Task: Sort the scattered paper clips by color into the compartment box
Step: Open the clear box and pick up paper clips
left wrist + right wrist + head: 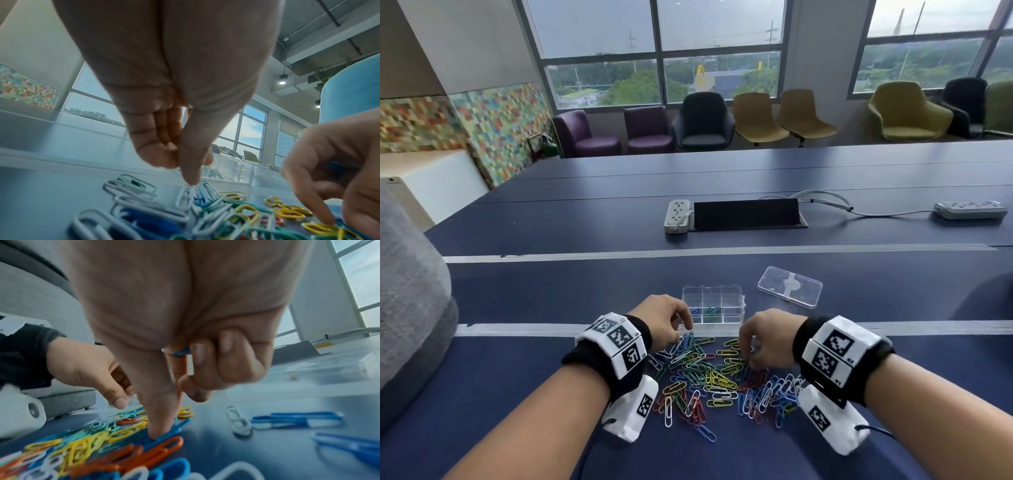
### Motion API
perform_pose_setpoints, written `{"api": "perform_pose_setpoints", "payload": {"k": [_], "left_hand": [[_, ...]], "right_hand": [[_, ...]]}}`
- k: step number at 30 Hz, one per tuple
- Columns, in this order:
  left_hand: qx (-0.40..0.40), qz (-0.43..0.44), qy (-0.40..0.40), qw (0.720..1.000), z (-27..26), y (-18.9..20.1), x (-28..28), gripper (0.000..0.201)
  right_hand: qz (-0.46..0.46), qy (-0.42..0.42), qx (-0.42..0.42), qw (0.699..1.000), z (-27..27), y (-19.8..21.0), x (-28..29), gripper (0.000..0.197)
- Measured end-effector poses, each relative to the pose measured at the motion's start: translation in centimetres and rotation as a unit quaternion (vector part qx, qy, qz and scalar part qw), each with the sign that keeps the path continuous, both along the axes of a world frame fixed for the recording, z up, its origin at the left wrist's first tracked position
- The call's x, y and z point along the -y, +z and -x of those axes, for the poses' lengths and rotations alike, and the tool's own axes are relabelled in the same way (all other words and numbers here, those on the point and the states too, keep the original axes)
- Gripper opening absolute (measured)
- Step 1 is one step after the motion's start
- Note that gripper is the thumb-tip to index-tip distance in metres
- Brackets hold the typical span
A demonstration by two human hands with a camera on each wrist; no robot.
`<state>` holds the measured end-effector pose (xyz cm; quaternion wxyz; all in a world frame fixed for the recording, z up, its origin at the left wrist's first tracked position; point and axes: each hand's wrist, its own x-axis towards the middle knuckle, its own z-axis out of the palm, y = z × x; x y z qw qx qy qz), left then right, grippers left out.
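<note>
A heap of mixed-colour paper clips [717,378] lay low in the centre of the head view on the dark blue surface [517,377]. The clear compartment box [712,304] stood just above the heap, with a few blue and green clips in its nearer cells; its lid [789,287] lay to the upper right. The left hand [662,323] reached down with fingers drawn together, thumb tip touching a white clip [184,197]. The right hand [765,337] curled around a blue clip [180,352] and a white one, forefinger pressing into the heap.
</note>
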<state>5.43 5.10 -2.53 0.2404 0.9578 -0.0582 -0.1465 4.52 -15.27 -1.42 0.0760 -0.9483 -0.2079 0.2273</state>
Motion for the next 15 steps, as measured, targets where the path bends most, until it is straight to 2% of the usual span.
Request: {"api": "perform_pose_setpoints", "payload": {"k": [6,9,12,15], "left_hand": [[-0.044,0.105,0.026,0.993,-0.2,0.1,-0.4,0.033],[-0.051,0.134,0.045,0.989,-0.2,-0.1,-0.8,0.03],[-0.051,0.145,0.059,0.986,-0.1,-0.4,-0.7,0.028],[-0.04,0.093,0.05,0.994,-0.3,-0.4,-0.3,0.034]], "right_hand": [[-0.025,-0.015,-0.006,1.0,-0.5,-0.4,0.4,0.014],[-0.062,-0.025,-0.046,0.997,-0.6,-0.1,0.7,0.005],[-0.125,-0.04,-0.1,0.986,-1.0,0.1,0.9,0.015],[-0.206,-0.094,-0.176,0.958,-1.5,-0.2,1.0,0.024]]}}
